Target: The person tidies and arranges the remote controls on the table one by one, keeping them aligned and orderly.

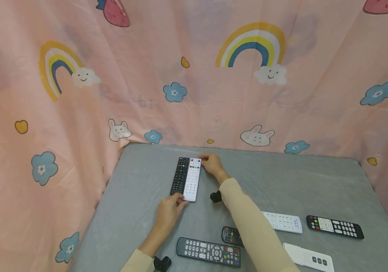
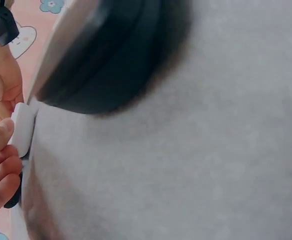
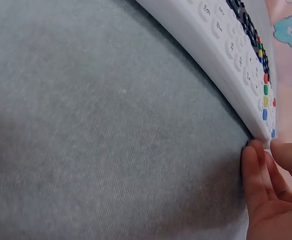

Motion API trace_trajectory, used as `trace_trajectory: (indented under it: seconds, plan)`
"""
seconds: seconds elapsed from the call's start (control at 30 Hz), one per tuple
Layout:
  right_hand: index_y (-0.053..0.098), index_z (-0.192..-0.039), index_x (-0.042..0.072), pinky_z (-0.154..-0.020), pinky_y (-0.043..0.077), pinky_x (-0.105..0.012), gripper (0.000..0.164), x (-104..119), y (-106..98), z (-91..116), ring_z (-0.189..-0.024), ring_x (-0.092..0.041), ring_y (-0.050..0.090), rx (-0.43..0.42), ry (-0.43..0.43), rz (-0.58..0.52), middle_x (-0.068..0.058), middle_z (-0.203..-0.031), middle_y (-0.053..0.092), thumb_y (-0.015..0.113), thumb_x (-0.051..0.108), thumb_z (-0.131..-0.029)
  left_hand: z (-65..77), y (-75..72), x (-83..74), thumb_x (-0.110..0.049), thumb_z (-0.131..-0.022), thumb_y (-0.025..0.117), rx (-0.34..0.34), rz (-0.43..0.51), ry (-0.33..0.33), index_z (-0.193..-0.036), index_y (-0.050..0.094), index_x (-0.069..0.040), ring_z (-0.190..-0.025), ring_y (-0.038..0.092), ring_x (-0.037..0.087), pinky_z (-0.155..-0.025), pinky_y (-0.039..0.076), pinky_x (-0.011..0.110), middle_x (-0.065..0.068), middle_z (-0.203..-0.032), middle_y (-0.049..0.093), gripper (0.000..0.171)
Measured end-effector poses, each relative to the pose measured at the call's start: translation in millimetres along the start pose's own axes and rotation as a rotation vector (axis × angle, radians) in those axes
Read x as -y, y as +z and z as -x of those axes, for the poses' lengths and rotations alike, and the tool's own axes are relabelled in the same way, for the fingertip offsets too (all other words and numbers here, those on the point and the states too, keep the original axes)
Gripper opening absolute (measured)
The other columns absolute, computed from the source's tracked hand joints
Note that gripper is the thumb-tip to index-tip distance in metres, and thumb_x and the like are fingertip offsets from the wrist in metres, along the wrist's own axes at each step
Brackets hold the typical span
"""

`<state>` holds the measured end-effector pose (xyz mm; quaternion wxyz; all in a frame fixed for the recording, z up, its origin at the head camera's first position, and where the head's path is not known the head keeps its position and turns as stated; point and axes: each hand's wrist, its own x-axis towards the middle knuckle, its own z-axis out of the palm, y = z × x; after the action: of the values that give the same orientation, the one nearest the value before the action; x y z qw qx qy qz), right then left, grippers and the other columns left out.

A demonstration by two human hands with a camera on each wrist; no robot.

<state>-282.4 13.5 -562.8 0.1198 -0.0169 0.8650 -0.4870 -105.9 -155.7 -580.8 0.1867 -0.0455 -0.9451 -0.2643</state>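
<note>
A white remote control (image 1: pixel 192 179) with colored buttons near its far end lies lengthwise close beside a slim black remote control (image 1: pixel 180 175), to its right. My left hand (image 1: pixel 169 211) pinches the white remote's near end; in the left wrist view the thumb (image 2: pixel 5 129) is on it and the other fingers are curled below. At the far right corner, my right hand (image 1: pixel 212 165) pinches the same remote between thumb and fingertips. The right wrist view shows the white remote's long side (image 3: pixel 221 75) running down to the right hand's fingertips (image 3: pixel 256 150).
Nearer me on the grey table (image 1: pixel 139 181) lie a large dark remote (image 1: pixel 209 252), a black one (image 1: pixel 230 236) partly under my right sleeve, another white one (image 1: pixel 284 222), a black one (image 1: pixel 334 227) and a white one with few buttons (image 1: pixel 311 257). A pink patterned curtain (image 1: pixel 211 113) hangs behind.
</note>
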Motion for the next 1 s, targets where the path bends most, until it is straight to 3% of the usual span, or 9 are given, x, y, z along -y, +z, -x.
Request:
trace_trajectory:
  seconds: [0.23,0.4,0.53,0.63,0.8,1.0]
  plan:
    - [0.065,-0.124,0.001,-0.078,0.057,-0.028,0.029,-4.3,-8.8,4.3,-0.092,-0.022,0.065,0.013,-0.056,0.004,-0.018,-0.113,0.067,0.059,0.002,-0.095,1.7,-9.3,-1.0,-0.022,-0.076,0.085,0.164,0.017,0.093,-0.082,0.073,-0.017,-0.058,0.058,-0.003,-0.053,0.045,0.012,-0.007,-0.069,0.072,0.014]
    - [0.065,-0.125,0.000,-0.077,0.056,-0.030,0.033,-10.0,-18.6,13.3,-0.092,-0.025,0.063,0.017,-0.134,0.035,-0.018,-0.108,0.066,0.060,0.001,-0.092,3.9,-13.9,0.5,-0.022,-0.080,0.082,0.280,0.122,0.140,-0.085,0.075,-0.016,-0.062,0.060,-0.003,-0.058,0.049,0.011,-0.006,-0.073,0.073,0.011]
    - [0.065,-0.124,0.000,-0.084,0.055,-0.036,0.032,-16.0,-28.6,25.0,-0.097,-0.027,0.063,0.033,-0.197,0.078,-0.018,-0.110,0.068,0.061,0.002,-0.093,7.8,-19.1,1.6,-0.021,-0.082,0.080,0.352,0.214,0.096,-0.086,0.075,-0.015,-0.065,0.060,-0.004,-0.061,0.052,0.012,-0.005,-0.076,0.074,0.009]
    - [0.066,-0.121,-0.001,-0.081,0.054,-0.034,0.029,-21.3,-37.5,36.5,-0.093,-0.025,0.063,0.057,-0.245,0.105,-0.018,-0.107,0.069,0.062,0.002,-0.093,13.3,-24.4,3.0,-0.020,-0.083,0.079,0.390,0.276,0.060,-0.085,0.075,-0.014,-0.065,0.060,-0.004,-0.062,0.053,0.014,-0.003,-0.076,0.074,0.007]
    - [0.067,-0.118,-0.003,-0.074,0.051,-0.026,0.026,-32.3,-55.4,63.4,-0.085,-0.021,0.062,0.106,-0.319,0.123,-0.018,-0.101,0.070,0.063,0.001,-0.092,23.8,-31.9,8.8,-0.016,-0.083,0.079,0.408,0.317,0.050,-0.084,0.075,-0.013,-0.065,0.059,-0.005,-0.061,0.053,0.015,-0.002,-0.076,0.073,0.005]
    - [0.067,-0.119,-0.002,-0.075,0.050,-0.022,0.026,-51.5,-79.6,96.9,-0.089,-0.020,0.062,0.108,-0.325,0.119,-0.017,-0.104,0.069,0.062,0.002,-0.094,31.3,-34.2,9.3,-0.017,-0.083,0.078,0.422,0.341,0.039,-0.086,0.075,-0.014,-0.066,0.059,-0.006,-0.062,0.054,0.015,-0.003,-0.076,0.074,0.005]
